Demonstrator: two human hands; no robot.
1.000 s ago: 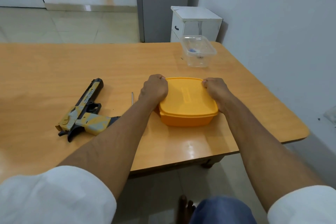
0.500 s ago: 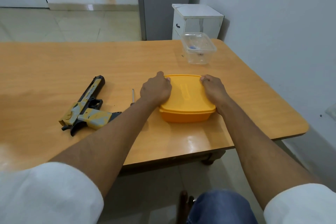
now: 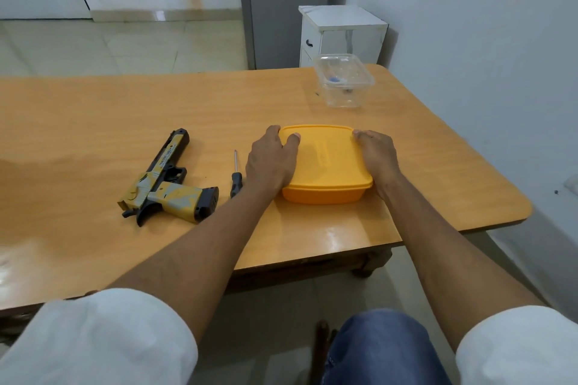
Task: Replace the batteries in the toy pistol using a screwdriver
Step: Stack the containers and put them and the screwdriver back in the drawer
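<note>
A yellow and black toy pistol (image 3: 165, 178) lies on its side on the wooden table (image 3: 93, 122), muzzle pointing away from me. To its right lies a small black-handled screwdriver (image 3: 236, 176), tip pointing away. An orange lidded box (image 3: 325, 166) stands further right. My left hand (image 3: 271, 159) grips the box's left side with the thumb on the lid. My right hand (image 3: 377, 158) holds its right side, fingertips at the far right corner of the lid.
A clear plastic tub (image 3: 343, 80) with a small blue item inside stands at the table's far right. A white cabinet (image 3: 339, 31) is behind the table by the wall. The table's front edge runs close to my knee (image 3: 381, 350).
My hands have shifted on the orange box: the left hand has loosened from a fist and now lies over the lid's left side. The box and the pistol stay in place.
</note>
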